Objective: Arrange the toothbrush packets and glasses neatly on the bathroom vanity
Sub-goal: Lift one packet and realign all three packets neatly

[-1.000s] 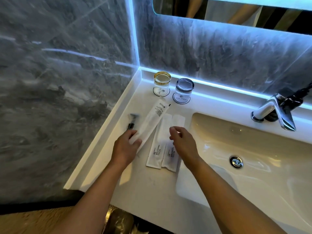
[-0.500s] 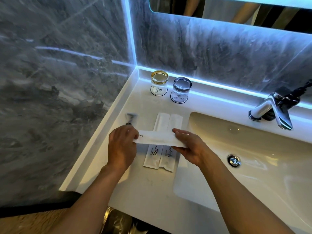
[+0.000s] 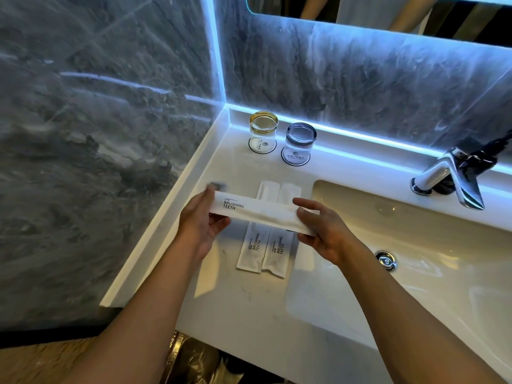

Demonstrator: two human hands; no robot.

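Observation:
A white toothbrush packet [image 3: 260,212] printed "BRUSHING TEETH" is held crosswise above the vanity top [image 3: 249,297]. My left hand [image 3: 201,225] grips its left end and my right hand [image 3: 324,231] grips its right end. Under it two more white packets [image 3: 250,249] [image 3: 277,253] lie side by side, lengthwise, on the counter. In the back corner an amber-rimmed glass [image 3: 262,131] and a grey-rimmed glass [image 3: 299,142] each stand on a round coaster.
The sink basin [image 3: 415,245] with its drain [image 3: 385,260] fills the right side, and a chrome tap [image 3: 448,178] stands behind it. A small dark object [image 3: 217,186] lies by the left wall. Marble walls close off the left and back.
The packet turned from diagonal, in my left hand alone, to crosswise. My right hand took hold of its right end, and both hands lifted it over the two lying packets.

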